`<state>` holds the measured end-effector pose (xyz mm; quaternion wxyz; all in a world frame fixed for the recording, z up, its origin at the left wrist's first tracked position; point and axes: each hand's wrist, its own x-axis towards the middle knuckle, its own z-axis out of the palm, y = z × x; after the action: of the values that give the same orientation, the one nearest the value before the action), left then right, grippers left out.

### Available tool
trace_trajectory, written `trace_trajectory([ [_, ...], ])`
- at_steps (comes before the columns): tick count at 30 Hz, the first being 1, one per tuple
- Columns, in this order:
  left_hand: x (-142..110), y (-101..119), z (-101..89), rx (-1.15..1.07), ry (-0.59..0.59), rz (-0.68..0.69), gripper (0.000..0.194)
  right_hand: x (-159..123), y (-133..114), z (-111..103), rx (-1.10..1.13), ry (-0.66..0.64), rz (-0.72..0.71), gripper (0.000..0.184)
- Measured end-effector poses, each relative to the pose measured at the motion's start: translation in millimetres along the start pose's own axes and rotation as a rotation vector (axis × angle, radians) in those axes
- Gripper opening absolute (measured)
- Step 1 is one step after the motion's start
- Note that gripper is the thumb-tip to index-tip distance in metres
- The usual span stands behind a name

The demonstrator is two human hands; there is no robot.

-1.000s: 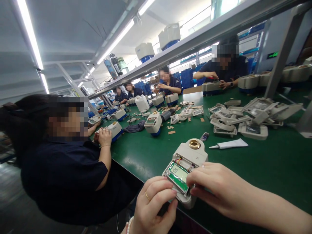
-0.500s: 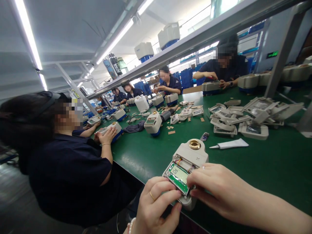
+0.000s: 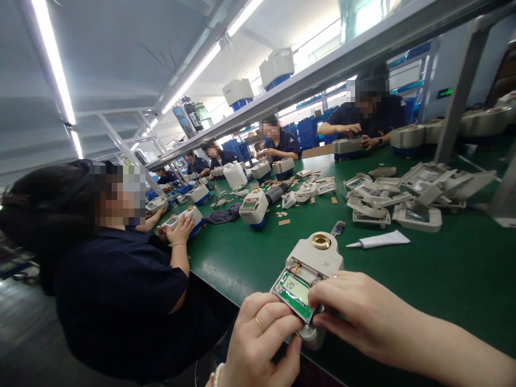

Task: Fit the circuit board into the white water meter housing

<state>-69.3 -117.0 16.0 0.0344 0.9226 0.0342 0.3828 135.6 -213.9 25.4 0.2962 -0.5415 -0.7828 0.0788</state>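
In front of me on the bench is a beige meter [image 3: 312,257] with a brass threaded port at its far end. Its lid is off, showing a green circuit board [image 3: 289,302] with a lit display and several coloured wires. My left hand [image 3: 264,336] grips the meter's near left corner, fingertips along the board's lower edge. With bent fingers, my right hand [image 3: 355,306] grips the right side at the board's edge; its fingertips are partly hidden. A white tube [image 3: 381,239] with a pointed nozzle lies beyond my right hand.
Loose beige covers [image 3: 419,193] are piled at the right of the green bench [image 3: 435,274]. Another open meter [image 3: 253,207] stands farther back, beside a dark cylindrical tool [image 3: 276,192]. A co-worker [image 3: 121,285] sits close on my left. A metal post [image 3: 455,102] rises at the right.
Both hands keep their grip on the meter, with barely any shift. Across the bench, a co-worker's hand has come down closer to the meter there. The camera view has shifted slightly.
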Motion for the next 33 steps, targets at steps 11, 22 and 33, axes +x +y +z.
trace_trajectory([
  [11, -31.6, -10.1, -1.5, 0.083, 0.159, -0.070, 0.029, -7.0, 12.0, -48.9, 0.039, 0.143, 0.138, 0.010],
  [22, -40.4, -16.5, 10.5, -0.084, -0.021, -0.428, 0.071, -11.2, 31.2, -65.9, -0.163, 0.188, 0.426, 0.029],
  [33, 21.5, -13.4, -11.9, 0.069, -0.297, -0.138, 0.051, -8.6, 37.8, -50.8, -0.219, 0.048, 0.418, 0.033],
])
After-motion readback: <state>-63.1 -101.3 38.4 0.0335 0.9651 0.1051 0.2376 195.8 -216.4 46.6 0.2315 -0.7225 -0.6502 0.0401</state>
